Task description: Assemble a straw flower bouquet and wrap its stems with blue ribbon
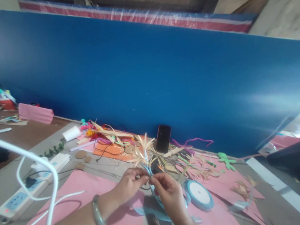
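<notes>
Both hands meet at a handmade flower (pixel 144 147) with pale, straw-coloured pointed petals and a blue-wrapped stem. My left hand (pixel 132 184) pinches the stem from the left, below the petals. From the right, my right hand (pixel 169 193) is closed at the same stem, its fingertips almost touching the left thumb. Light-blue ribbon (pixel 159 214) loops below the hands, partly hidden by the right hand. Close to the right hand stands a roll of blue ribbon (pixel 199 194) with a white centre.
Pink sheets (pixel 105 195) cover much of the table. A dark phone (pixel 163 138) leans against the blue partition (pixel 144 72). Straw strips and coloured craft pieces lie along the back. At left are a white power strip (pixel 34 188) and a white cable (pixel 53 177) crossing the foreground.
</notes>
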A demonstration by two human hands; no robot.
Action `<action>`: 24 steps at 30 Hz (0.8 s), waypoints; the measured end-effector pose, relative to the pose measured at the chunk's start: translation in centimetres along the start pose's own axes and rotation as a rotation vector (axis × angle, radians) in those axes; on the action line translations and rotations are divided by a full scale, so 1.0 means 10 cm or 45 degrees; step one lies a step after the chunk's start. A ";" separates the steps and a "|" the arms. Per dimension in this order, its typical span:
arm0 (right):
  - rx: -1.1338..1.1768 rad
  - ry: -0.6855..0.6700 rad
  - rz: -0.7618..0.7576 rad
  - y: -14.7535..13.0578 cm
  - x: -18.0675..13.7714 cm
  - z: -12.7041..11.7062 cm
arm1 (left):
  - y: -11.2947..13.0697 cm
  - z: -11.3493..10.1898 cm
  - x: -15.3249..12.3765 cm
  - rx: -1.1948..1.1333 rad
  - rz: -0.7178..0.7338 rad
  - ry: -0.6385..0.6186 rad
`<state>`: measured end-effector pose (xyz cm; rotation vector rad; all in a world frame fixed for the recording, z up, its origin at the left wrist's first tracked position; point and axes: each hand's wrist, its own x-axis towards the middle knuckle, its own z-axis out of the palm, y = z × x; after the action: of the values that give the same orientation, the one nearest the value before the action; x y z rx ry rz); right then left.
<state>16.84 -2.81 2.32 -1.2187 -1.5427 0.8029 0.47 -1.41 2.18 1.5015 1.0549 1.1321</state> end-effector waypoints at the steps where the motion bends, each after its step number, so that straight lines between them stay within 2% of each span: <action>1: 0.010 -0.008 0.012 -0.01 0.00 0.00 | 0.01 -0.01 0.00 0.000 0.019 -0.008; 7: 0.015 -0.048 0.012 -0.01 -0.01 -0.01 | 0.10 -0.03 -0.01 0.080 0.024 -0.031; 12: -0.060 -0.003 -0.107 -0.03 -0.04 0.00 | 0.09 0.03 -0.07 0.193 -0.059 0.154; 18: -0.110 0.062 -0.194 -0.07 -0.08 0.01 | 0.09 0.10 -0.11 -0.154 0.046 0.120; 24: -0.073 0.031 -0.174 -0.01 -0.09 0.02 | 0.13 0.10 -0.13 -0.258 0.073 0.105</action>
<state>16.60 -3.65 2.11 -1.1468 -1.6201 0.6567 1.27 -3.03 3.15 1.3421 0.9271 1.3106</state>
